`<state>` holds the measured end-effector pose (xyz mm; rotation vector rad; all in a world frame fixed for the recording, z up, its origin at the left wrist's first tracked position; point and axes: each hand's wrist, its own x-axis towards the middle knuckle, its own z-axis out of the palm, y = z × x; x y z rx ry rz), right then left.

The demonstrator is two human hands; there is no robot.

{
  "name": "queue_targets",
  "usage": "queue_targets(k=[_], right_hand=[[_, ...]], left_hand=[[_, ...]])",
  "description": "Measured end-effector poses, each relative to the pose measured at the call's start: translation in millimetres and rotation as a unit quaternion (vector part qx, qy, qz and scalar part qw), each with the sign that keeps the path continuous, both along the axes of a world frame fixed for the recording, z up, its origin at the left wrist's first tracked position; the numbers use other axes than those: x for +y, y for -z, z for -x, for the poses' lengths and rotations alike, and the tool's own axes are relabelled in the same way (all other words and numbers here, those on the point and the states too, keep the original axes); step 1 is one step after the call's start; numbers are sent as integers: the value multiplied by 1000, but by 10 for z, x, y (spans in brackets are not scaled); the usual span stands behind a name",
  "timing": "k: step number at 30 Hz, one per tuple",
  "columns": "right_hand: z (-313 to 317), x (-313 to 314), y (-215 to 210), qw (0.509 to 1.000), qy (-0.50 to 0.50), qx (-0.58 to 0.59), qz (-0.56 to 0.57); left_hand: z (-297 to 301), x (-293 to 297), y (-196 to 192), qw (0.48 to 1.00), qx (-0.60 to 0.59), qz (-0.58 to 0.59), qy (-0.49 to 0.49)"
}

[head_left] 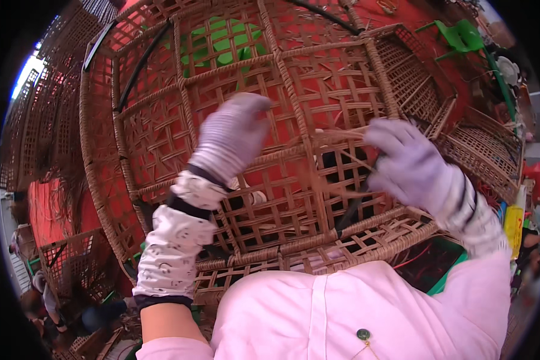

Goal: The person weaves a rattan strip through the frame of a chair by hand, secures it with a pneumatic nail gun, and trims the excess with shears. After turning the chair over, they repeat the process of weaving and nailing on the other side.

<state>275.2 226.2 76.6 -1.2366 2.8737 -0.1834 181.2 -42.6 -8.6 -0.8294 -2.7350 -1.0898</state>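
Since the big wicker frame (276, 158) sits right in front of me, probably so both hands can reach across it, they're up over its middle. My right hand (411, 165) looks bunched around a thin cane strand (343, 134), I'd guess to hold it taut. Left hand (237, 132)'s curled but blurry, can't tell if it's pinching anything.

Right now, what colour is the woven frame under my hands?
The woven frame is brown, clearest in head view.
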Motion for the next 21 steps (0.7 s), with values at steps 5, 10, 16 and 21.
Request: queue_targets(k=[5,10,16,21], right_hand=[[-993,349,-571,947,93,-301,58],[-1804,1494,-374,633,679,-308,-206],[-255,728,352,931,335,-93,107],[777,-202,1262,954,96,-220,180]], left_hand=[[-725,499,217,961,36,111,249],[-812,263,393,972,-96,-32,212],[-940,8,465,902,-356,-211,124],[-974,111,212,874,-368,-291,124]])
